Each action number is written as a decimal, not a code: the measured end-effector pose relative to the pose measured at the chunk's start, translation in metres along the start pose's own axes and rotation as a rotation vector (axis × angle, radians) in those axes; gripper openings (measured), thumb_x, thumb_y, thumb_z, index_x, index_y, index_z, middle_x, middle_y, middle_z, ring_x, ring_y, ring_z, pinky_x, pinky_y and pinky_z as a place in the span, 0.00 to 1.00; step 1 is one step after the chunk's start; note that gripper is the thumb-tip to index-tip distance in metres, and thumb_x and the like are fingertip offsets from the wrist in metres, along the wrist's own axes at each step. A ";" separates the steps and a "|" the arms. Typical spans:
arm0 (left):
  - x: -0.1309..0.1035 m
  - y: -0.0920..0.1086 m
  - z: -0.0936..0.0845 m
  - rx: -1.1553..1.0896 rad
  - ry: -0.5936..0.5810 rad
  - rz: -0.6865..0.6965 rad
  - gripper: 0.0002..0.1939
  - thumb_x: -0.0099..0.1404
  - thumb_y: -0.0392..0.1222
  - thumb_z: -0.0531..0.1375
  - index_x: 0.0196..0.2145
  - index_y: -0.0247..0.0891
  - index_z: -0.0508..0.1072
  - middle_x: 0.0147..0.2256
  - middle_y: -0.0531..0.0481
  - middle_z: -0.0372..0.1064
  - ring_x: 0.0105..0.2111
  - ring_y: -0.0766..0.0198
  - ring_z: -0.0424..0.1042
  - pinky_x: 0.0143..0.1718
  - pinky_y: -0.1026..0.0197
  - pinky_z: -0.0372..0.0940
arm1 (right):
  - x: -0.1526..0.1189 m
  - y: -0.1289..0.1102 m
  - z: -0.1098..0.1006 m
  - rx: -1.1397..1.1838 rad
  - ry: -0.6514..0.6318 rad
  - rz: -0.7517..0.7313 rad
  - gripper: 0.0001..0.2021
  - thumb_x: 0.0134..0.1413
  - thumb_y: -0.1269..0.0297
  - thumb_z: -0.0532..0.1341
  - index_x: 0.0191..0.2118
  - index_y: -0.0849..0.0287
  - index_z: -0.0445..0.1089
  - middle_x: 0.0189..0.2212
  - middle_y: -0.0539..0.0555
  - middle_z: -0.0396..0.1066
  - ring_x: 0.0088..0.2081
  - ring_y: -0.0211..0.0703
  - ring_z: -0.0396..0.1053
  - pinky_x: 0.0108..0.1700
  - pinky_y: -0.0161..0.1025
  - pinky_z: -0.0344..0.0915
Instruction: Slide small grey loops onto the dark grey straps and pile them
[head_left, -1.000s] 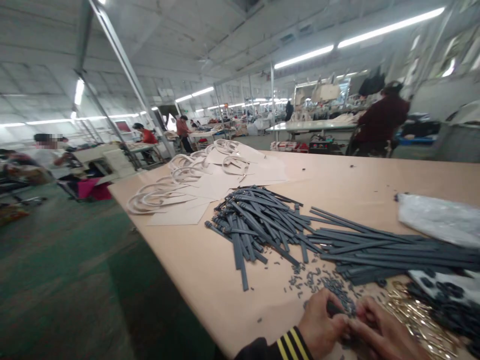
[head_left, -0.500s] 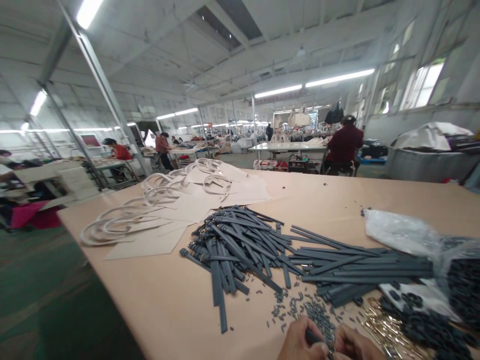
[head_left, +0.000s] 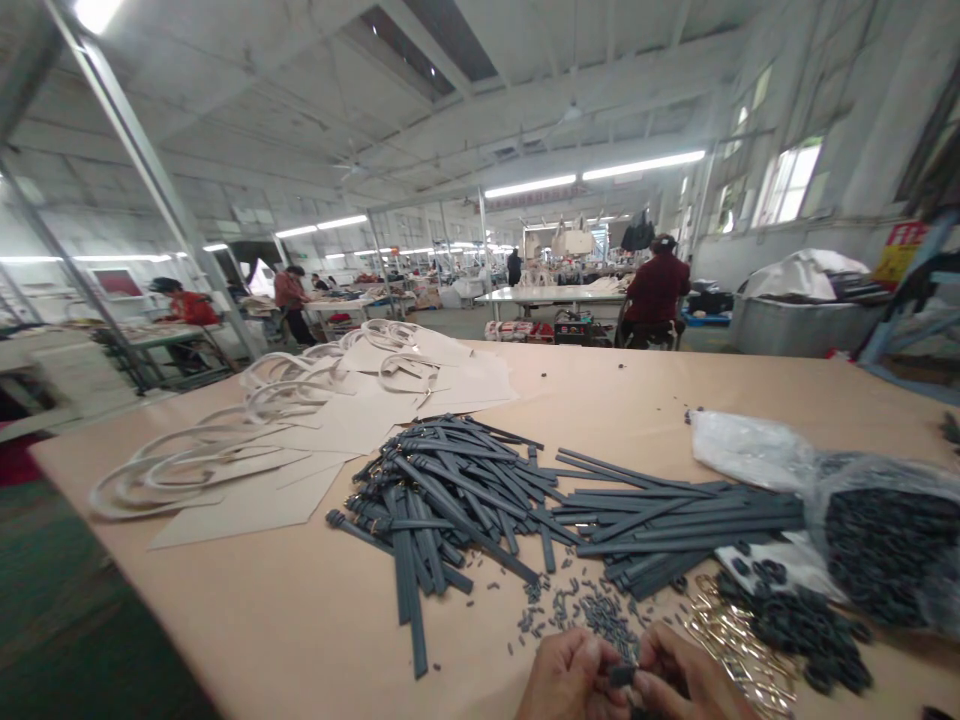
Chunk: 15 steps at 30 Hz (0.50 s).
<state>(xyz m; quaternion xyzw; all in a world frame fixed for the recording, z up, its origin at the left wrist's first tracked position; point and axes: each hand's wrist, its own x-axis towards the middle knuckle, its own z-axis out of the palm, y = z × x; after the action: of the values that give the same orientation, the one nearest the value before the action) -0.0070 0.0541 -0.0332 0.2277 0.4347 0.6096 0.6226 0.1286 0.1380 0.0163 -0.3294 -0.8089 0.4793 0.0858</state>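
Note:
At the bottom edge, my left hand (head_left: 564, 678) is closed on a short visible end of a dark grey strap (head_left: 621, 675). My right hand (head_left: 684, 672) meets it from the other side, thumb and fingers pinched at the strap's end; what lies inside that pinch is hidden. Just beyond my fingers are scattered small dark grey pieces (head_left: 606, 622). A heap of gold-coloured metal clasps (head_left: 731, 630) lies right of my right hand, beside a pile of black rings (head_left: 806, 630).
Finished-looking straps with gold hardware form a pile (head_left: 442, 480) mid-table; plain straps (head_left: 690, 520) lie to its right. A plastic bag of black rings (head_left: 885, 540) stands at the right. Beige panels with handles (head_left: 300, 430) cover the left. A person (head_left: 658, 290) sits beyond the table.
The view has swung to the right, so the table's contents sit further left. My hands remain together at the strap, and its end now shows between the fingertips of both.

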 end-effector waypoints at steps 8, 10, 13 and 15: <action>-0.008 0.011 0.008 -0.058 -0.204 -0.093 0.17 0.49 0.45 0.63 0.33 0.33 0.64 0.30 0.50 0.64 0.23 0.72 0.65 0.23 0.68 0.61 | -0.009 -0.015 -0.006 0.042 0.007 -0.079 0.07 0.45 0.64 0.58 0.27 0.62 0.62 0.21 0.46 0.61 0.26 0.34 0.57 0.27 0.30 0.53; -0.008 0.012 0.006 -0.050 -0.242 -0.107 0.17 0.49 0.44 0.64 0.31 0.33 0.62 0.26 0.52 0.63 0.21 0.73 0.64 0.22 0.69 0.60 | -0.008 -0.013 -0.007 0.013 0.009 -0.072 0.06 0.44 0.65 0.59 0.27 0.62 0.62 0.21 0.46 0.60 0.25 0.33 0.56 0.26 0.30 0.52; -0.009 0.013 0.004 -0.047 -0.300 -0.141 0.17 0.49 0.44 0.63 0.28 0.35 0.59 0.22 0.55 0.61 0.19 0.74 0.61 0.20 0.70 0.59 | -0.007 -0.010 -0.007 0.032 -0.011 -0.071 0.05 0.42 0.69 0.59 0.28 0.62 0.62 0.22 0.46 0.61 0.25 0.33 0.58 0.27 0.29 0.54; -0.009 0.014 0.005 -0.025 -0.328 -0.133 0.17 0.50 0.44 0.63 0.27 0.35 0.58 0.21 0.56 0.60 0.19 0.74 0.61 0.20 0.70 0.58 | -0.007 -0.008 -0.007 0.073 -0.055 -0.044 0.04 0.42 0.70 0.59 0.29 0.62 0.62 0.22 0.46 0.62 0.24 0.32 0.59 0.26 0.28 0.55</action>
<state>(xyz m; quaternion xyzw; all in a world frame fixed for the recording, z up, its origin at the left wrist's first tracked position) -0.0098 0.0486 -0.0172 0.2871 0.3338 0.5272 0.7268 0.1341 0.1362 0.0278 -0.2950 -0.8001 0.5152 0.0860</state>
